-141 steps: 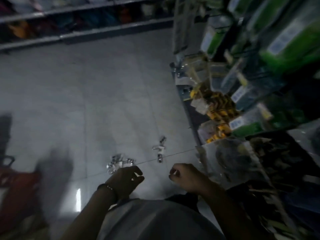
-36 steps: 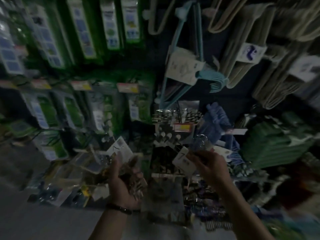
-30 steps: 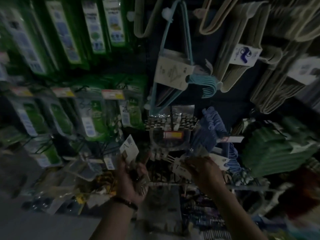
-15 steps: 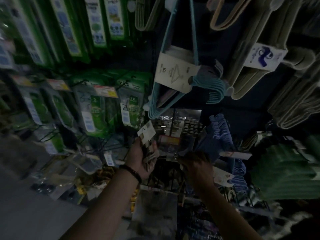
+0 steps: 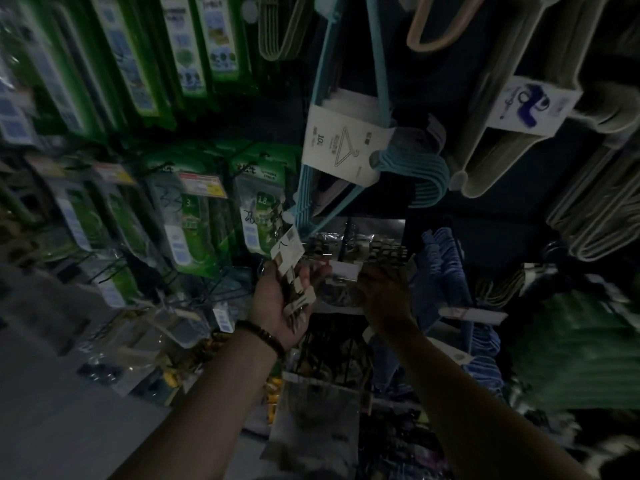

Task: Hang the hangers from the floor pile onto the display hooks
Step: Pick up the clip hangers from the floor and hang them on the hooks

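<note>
My left hand (image 5: pixel 277 299) is raised at the display, palm up, shut on a bunch of small carded clip-hanger packs (image 5: pixel 290 268) with white header cards. To its right, my right hand (image 5: pixel 384 292) reaches to the rack and pinches one pack with a white card (image 5: pixel 343 271) against the clear bags of metal clips (image 5: pixel 363 247) on a display hook. The hook itself is hidden behind the packs in the dim light.
Light blue hangers with a white label (image 5: pixel 341 147) hang just above my hands. Beige hangers (image 5: pixel 519 133) fill the upper right, blue ones (image 5: pixel 446 271) and green ones (image 5: pixel 588 355) the right. Green packaged goods (image 5: pixel 194 216) cover the left wall. Grey floor (image 5: pixel 52 410) lies lower left.
I turned from the floor pile to the display with packs in both hands. Over the last second both hands rose, and my right hand moved its pack in to the hanging bags.
</note>
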`<state>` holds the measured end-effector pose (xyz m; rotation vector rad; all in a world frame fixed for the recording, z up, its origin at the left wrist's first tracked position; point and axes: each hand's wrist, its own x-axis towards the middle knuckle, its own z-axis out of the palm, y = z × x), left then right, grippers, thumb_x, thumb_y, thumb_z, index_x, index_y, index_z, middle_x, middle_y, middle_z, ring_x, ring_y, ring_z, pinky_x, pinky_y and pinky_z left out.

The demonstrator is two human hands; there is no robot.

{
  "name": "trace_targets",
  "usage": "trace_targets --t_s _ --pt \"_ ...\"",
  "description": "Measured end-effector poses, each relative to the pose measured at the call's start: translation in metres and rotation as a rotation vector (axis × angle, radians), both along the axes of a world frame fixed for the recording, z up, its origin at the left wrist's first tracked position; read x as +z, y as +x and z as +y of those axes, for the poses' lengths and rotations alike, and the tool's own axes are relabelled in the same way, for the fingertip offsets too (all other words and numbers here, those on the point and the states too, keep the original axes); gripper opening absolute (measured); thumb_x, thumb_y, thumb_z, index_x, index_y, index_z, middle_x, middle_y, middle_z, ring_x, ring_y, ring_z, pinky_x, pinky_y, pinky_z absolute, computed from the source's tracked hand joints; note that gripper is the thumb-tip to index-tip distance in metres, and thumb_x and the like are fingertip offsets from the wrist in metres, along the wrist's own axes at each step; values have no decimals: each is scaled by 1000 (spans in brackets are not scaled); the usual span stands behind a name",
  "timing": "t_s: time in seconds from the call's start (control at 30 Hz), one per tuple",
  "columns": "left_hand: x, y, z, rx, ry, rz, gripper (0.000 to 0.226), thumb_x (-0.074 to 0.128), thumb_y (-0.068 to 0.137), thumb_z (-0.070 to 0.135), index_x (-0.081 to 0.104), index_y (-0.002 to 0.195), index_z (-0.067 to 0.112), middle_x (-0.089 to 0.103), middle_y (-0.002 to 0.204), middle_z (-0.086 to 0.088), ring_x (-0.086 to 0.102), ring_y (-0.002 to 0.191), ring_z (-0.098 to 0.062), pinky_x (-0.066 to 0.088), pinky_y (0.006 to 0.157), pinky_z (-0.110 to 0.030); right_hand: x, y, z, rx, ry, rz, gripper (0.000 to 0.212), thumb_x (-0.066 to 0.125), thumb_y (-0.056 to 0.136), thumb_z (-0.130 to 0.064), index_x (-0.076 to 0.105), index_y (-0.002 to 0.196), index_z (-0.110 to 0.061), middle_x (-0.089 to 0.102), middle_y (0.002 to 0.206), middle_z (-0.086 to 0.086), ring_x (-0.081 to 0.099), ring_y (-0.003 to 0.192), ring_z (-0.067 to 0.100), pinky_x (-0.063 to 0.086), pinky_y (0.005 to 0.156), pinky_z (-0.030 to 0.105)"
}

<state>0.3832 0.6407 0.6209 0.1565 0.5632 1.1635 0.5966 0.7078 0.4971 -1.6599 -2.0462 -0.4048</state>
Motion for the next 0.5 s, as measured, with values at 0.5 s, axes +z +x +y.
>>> trace_targets --t_s 0.5 --pt "-20 -10 3 -25 -66 3 61 45 105 59 54 152 21 78 111 -22 73 54 -12 60 48 -23 19 -5 41 -126 -139 211 61 47 92 -52 67 119 -1 61 128 28 55 119 46 50 96 54"
